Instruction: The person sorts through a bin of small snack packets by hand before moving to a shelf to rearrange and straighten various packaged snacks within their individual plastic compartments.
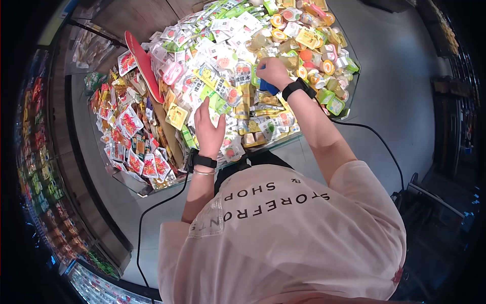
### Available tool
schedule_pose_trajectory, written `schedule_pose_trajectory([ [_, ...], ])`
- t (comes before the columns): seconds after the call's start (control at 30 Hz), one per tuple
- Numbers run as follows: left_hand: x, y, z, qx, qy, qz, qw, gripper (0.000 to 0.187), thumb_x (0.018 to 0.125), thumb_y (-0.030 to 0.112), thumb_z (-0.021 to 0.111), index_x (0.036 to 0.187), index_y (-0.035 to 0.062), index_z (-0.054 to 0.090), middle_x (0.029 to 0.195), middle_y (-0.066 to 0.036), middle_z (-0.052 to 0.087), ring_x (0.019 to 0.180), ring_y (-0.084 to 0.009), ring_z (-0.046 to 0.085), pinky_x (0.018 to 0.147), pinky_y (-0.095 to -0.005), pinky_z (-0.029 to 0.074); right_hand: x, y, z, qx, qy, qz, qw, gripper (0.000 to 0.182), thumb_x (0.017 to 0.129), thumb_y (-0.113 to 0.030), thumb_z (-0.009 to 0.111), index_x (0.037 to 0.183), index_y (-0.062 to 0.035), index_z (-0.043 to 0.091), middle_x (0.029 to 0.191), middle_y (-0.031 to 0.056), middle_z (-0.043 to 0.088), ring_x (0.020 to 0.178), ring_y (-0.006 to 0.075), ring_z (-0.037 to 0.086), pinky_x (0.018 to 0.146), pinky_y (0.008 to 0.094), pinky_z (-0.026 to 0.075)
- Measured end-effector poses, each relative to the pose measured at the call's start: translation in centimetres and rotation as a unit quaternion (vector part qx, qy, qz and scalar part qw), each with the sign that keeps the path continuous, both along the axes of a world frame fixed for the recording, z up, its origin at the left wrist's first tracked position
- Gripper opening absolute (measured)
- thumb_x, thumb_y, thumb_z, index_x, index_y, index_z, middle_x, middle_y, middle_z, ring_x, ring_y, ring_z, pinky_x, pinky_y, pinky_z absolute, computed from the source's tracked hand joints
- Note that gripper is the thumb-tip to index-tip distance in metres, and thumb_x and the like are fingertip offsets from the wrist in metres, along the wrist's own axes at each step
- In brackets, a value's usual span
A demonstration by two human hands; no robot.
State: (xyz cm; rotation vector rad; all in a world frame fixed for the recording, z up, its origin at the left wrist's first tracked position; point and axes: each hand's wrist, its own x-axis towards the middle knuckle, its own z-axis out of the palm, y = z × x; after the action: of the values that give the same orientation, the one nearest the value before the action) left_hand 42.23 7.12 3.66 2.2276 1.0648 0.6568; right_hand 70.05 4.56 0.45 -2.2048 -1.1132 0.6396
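My left hand [208,129] is open, fingers apart, at the front of a heaped pile of snack packets. Beside its fingers lies a green-and-white pouch [216,101], with a yellow-and-white pouch [212,80] just beyond. My right hand [276,73] is closed over the pile, fingers curled round a bunched blue cloth [268,88] that shows below the palm. Under and next to this hand are a tall yellow packet [242,101] and several jelly cups. The right fingertips are partly hidden.
A red divider board [144,66] stands between this pile and red-and-white packets [130,121] on the left. Jelly cups [316,68] fill the right side. The bin has a clear front edge [273,143]. Black cables [372,129] run from both wrists. Stocked shelves [38,167] line the far left.
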Motion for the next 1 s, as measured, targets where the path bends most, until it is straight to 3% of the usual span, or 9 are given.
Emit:
schedule_pose_trajectory([
  [0.03, -0.4, -0.3, 0.1, 0.012, 0.005, 0.002, 1.0, 0.062, 0.079, 0.009, 0.067, 0.135, 0.0006, 0.042, 0.12, -0.021, 0.052, 0.112, -0.0376, 0.05, 0.096, -0.0432, 0.041, 0.4, -0.2, 0.1, -0.022, -0.029, -0.013, 0.999, 0.024, 0.064, -0.021, 0.073, 0.085, -0.0091, 0.07, 0.089, 0.016, 0.066, 0.084, 0.0322, 0.065, 0.075, 0.0402, 0.052],
  [0.07, -1.0, -0.6, 0.1, 0.009, 0.006, 0.006, 1.0, 0.062, 0.079, 0.009, 0.067, 0.135, 0.0006, 0.042, 0.12, -0.021, 0.052, 0.112, -0.0376, 0.05, 0.096, -0.0432, 0.041, 0.5, -0.9, 0.1, -0.025, -0.028, -0.009, 0.999, 0.024, 0.064, -0.021, 0.073, 0.085, -0.0091, 0.07, 0.089, 0.016, 0.066, 0.084, 0.0322, 0.065, 0.075, 0.0402, 0.052],
  [0.17, -3.1, -1.4, 0.1, -0.007, -0.015, 0.008, 1.0, 0.059, 0.08, 0.008, 0.066, 0.134, 0.0006, 0.043, 0.117, -0.021, 0.053, 0.11, -0.0372, 0.051, 0.096, -0.0426, 0.041, 0.2, -2.9, 0.7, -0.05, -0.135, 0.036, 0.989, 0.057, 0.062, -0.024, 0.079, 0.115, -0.0132, 0.06, 0.109, 0.0173, 0.056, 0.089, 0.0353, 0.063, 0.077, 0.0422, 0.052],
  [0.3, -5.0, -2.0, 0.0, -0.032, -0.016, 0.012, 0.999, 0.059, 0.08, 0.008, 0.065, 0.134, 0.0012, 0.043, 0.114, -0.02, 0.054, 0.108, -0.0369, 0.052, 0.094, -0.0421, 0.043, -1.7, -4.2, -0.3, -0.067, -0.166, 0.115, 0.977, 0.065, 0.063, -0.022, 0.079, 0.121, -0.0131, 0.053, 0.111, 0.0182, 0.054, 0.089, 0.0356, 0.064, 0.075, 0.0432, 0.053],
  [0.43, -6.4, -2.4, 0.2, -0.047, -0.021, 0.014, 0.999, 0.058, 0.08, 0.007, 0.065, 0.134, 0.0, 0.043, 0.113, -0.02, 0.055, 0.107, -0.0365, 0.052, 0.093, -0.0423, 0.043, -4.0, -3.7, -1.1, -0.148, -0.236, 0.167, 0.946, 0.059, 0.07, -0.019, 0.075, 0.12, -0.0106, 0.047, 0.113, 0.0173, 0.054, 0.089, 0.0348, 0.065, 0.071, 0.0431, 0.053],
  [0.53, -8.4, -2.4, -0.4, -0.038, -0.017, 0.017, 0.999, 0.059, 0.081, 0.011, 0.067, 0.134, 0.0008, 0.044, 0.117, -0.018, 0.056, 0.109, -0.0323, 0.054, 0.093, -0.0404, 0.044, -3.8, -3.0, -3.2, -0.147, -0.22, 0.152, 0.952, 0.04, 0.076, -0.026, 0.07, 0.112, -0.0103, 0.058, 0.114, 0.0153, 0.057, 0.095, 0.0333, 0.064, 0.078, 0.0443, 0.052],
  [0.67, -11.6, -2.2, -1.2, -0.043, -0.02, 0.017, 0.999, 0.058, 0.079, 0.007, 0.066, 0.133, -0.0005, 0.045, 0.116, -0.02, 0.056, 0.109, -0.0364, 0.052, 0.094, -0.0424, 0.043, -2.1, -2.0, -2.8, -0.174, -0.209, 0.19, 0.943, 0.033, 0.08, -0.032, 0.067, 0.107, -0.0144, 0.068, 0.111, 0.0133, 0.062, 0.104, 0.0303, 0.061, 0.087, 0.0415, 0.049],
  [0.83, -13.9, -2.5, -1.9, -0.068, -0.029, 0.047, 0.996, 0.055, 0.081, 0.008, 0.066, 0.132, -0.0007, 0.046, 0.116, -0.02, 0.056, 0.106, -0.0364, 0.055, 0.092, -0.0423, 0.044, -1.4, -0.8, -4.3, -0.254, -0.175, 0.122, 0.944, 0.037, 0.083, -0.04, 0.064, 0.107, -0.0135, 0.069, 0.109, 0.0128, 0.062, 0.105, 0.03, 0.059, 0.089, 0.0398, 0.048],
  [1.0, -14.4, -3.5, -2.6, -0.044, -0.03, 0.069, 0.996, 0.053, 0.083, 0.011, 0.065, 0.131, -0.0023, 0.047, 0.114, -0.02, 0.056, 0.105, -0.0362, 0.055, 0.091, -0.0415, 0.044, -1.8, -1.7, -4.0, -0.198, -0.23, 0.109, 0.946, 0.042, 0.08, -0.044, 0.068, 0.106, -0.0115, 0.068, 0.108, 0.0152, 0.06, 0.101, 0.0336, 0.061, 0.085, 0.0423, 0.05],
])
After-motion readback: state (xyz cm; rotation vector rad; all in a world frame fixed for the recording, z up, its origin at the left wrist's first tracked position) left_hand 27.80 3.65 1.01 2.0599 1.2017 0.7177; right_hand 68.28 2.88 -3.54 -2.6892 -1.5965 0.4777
